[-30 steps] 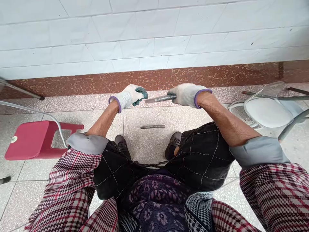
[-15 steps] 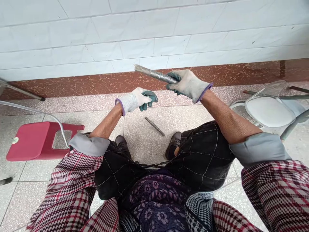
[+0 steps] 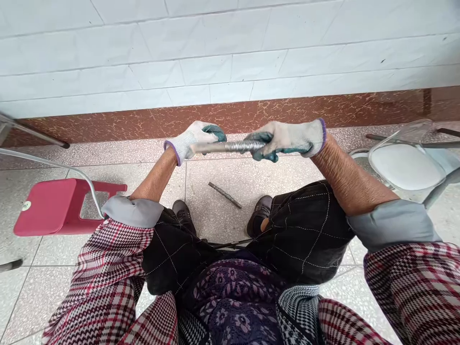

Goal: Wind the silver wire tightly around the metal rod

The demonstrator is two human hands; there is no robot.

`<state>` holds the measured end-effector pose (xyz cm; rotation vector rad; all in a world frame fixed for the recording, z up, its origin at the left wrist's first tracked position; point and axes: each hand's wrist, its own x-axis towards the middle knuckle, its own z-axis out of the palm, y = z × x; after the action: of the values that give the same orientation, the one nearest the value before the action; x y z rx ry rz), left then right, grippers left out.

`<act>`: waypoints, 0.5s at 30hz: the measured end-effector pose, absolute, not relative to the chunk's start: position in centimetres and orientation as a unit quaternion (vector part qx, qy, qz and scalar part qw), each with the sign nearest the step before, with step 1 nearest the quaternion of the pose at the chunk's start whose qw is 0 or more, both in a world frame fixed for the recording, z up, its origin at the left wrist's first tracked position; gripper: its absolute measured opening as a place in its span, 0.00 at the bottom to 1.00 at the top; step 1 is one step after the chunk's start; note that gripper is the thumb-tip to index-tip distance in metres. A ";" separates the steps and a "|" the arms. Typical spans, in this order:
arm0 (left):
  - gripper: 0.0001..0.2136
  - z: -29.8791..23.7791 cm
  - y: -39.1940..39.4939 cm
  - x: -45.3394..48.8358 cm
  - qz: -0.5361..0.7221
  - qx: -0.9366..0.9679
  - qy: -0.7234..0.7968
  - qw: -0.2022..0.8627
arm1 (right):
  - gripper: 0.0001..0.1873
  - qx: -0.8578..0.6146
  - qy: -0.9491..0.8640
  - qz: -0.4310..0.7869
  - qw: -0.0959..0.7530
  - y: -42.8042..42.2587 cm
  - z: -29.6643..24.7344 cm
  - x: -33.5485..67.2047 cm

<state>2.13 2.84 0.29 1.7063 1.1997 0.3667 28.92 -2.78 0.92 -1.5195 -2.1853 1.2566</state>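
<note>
Closest lay the dark floral garment [image 3: 230, 299], purple with pinkish flowers, framed by a woven jacket [image 3: 98, 268] in red, black and white checks, its sleeves turned back to smooth gray cuffs [image 3: 132, 212]. Beyond it spread black trousers [image 3: 302, 235], crossed by white dashed lines like stitching.

Ahead of the knees, above the floor, was a short, straight rod [image 3: 229, 146], held nearly level. Its bare end was dull, pale gray-brown and slightly blurred; toward the other end, shiny silvery windings circled it in close ridges, like coiled wire. The right hand [image 3: 283, 139] was closed around this wound end, in a white knit glove with a dark green coated palm and purple-edged wrist. The left hand [image 3: 196, 136], gloved alike, had bent fingers behind the bare end; whether it touched or gripped the rod could not be told.

Lower down, between two dark shoes [image 3: 184, 218], a second rod [image 3: 224, 195], thin, gray and rough-looking, lay slantwise on speckled, polished floor tiles [image 3: 201, 220]. To the left stood a smooth red stool [image 3: 46, 206] with an opening in its side; to the right, a chair with a rounded white seat [image 3: 406, 166]. Farthest were a reddish-brown, gold-veined skirting [image 3: 230, 115] and the glossy white tiled wall [image 3: 197, 43].
</note>
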 end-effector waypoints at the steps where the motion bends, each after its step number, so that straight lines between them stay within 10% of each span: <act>1: 0.10 0.3 2.5 2.5 0.151 0.694 0.495 0.500 | 0.17 -0.504 -0.725 0.450 0.132 -3.0 1.4 28.6; 7: 0.10 -1.5 1.5 4.0 0.124 0.695 0.447 0.549 | 0.10 -0.576 -0.671 0.401 0.239 -2.8 2.7 26.5; 15: 0.11 0.0 1.7 3.0 0.127 0.696 0.490 0.509 | 0.15 -0.663 -0.742 0.090 -0.048 -1.2 0.8 26.5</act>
<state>3.05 1.67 -0.04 1.6764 1.1815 0.3048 26.52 -1.22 0.79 -2.1474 -2.4048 0.2930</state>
